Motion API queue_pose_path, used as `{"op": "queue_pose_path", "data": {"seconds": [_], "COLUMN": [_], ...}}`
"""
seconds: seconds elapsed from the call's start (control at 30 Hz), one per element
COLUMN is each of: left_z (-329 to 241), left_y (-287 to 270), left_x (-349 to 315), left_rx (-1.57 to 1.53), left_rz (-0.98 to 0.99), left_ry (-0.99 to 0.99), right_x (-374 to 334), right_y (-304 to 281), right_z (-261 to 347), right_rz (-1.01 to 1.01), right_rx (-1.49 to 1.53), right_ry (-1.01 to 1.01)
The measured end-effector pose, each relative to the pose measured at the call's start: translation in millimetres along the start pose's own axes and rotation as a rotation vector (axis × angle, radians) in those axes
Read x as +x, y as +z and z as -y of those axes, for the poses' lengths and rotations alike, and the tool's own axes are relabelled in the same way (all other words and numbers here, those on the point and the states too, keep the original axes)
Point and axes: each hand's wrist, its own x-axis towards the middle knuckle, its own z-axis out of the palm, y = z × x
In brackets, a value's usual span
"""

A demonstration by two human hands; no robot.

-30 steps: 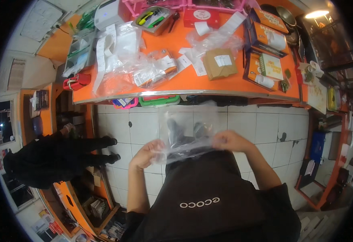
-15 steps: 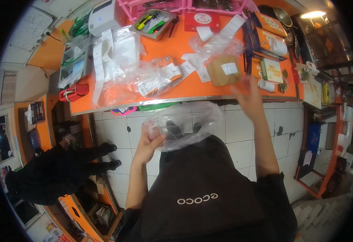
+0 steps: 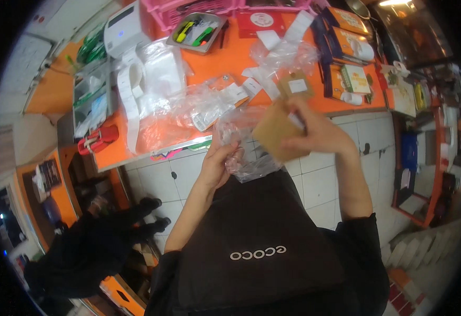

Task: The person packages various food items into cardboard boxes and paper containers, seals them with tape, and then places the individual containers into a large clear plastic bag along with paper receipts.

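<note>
My left hand is closed on the edge of a clear plastic bag, which hangs in front of my dark apron. With my right hand I grip a brown cardboard box with a white label, partly covered by my fingers. The box is tilted beside the bag's mouth, close to its right side; whether any of it is inside I cannot tell. Another brown box with a white label lies on the orange table, just beyond my right hand.
Loose plastic bags and paper slips cover the table's middle and left. A grey tray of markers, a white printer and pink baskets stand at the back. Orange boxes line the right. A person in dark clothes is at the left.
My right hand has taken a brown box from the table and brought it toward me to the bag. My left hand has moved the bag a little to the right and up.
</note>
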Motion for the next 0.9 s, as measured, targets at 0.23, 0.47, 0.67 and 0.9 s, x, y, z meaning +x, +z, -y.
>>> {"op": "queue_pose_path", "data": {"seconds": [0.23, 0.47, 0.67, 0.9], "left_z": [-10, 1, 6, 5], "left_y": [-19, 8, 6, 29], "left_x": [15, 21, 35, 39], "left_rx": [-0.086, 0.832, 1.145, 0.94], "left_rz": [0.096, -0.237, -0.091, -0.161], "left_ry": [-0.05, 0.318, 0.358, 0.343], "right_x": [6, 19, 14, 19], "right_y": [122, 121, 108, 11], "right_z": [-86, -118, -92, -24], "right_rz": [-0.306, -0.394, -0.479, -0.148], "right_rx": [0.324, -0.135, -0.409, 0.109], "right_ry": [0.178, 0.422, 0.098, -0.077]}}
